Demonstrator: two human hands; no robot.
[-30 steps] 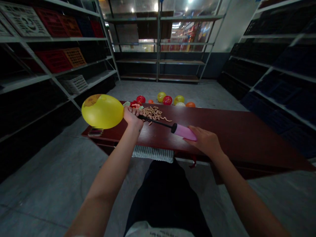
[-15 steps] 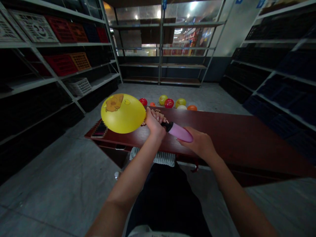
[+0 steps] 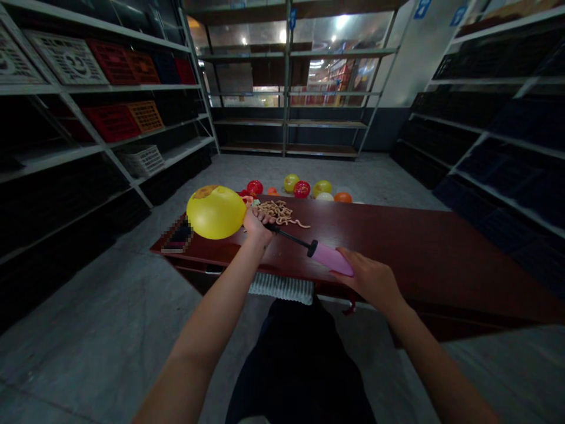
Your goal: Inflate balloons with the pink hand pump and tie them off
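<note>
A yellow balloon (image 3: 216, 213), blown up and printed with a brown figure, sticks out to the left from my left hand (image 3: 258, 225). That hand is closed around its neck and the black end of a balloon pump (image 3: 293, 238). My right hand (image 3: 368, 275) wraps the pump's pink barrel (image 3: 333, 258). Between the two hands the thin black rod shows, drawn out of the barrel. How the balloon's neck meets the pump is hidden by my left fingers. Just behind my left hand, a heap of tan, string-like pieces (image 3: 278, 211) lies on the dark red table (image 3: 397, 241).
Several balloons (image 3: 302, 189) in red, yellow, white and orange lie beyond the table's far edge. A blurred-out dark object (image 3: 177, 235) rests at the table's left corner. A ribbed grey-white cloth (image 3: 282, 288) shows below the front edge. Shelves with crates (image 3: 115, 123) stand on both sides.
My hands have moved apart, the left one going left and the right one slightly right and down. The pump's rod has come out of the barrel, and the tan heap is uncovered.
</note>
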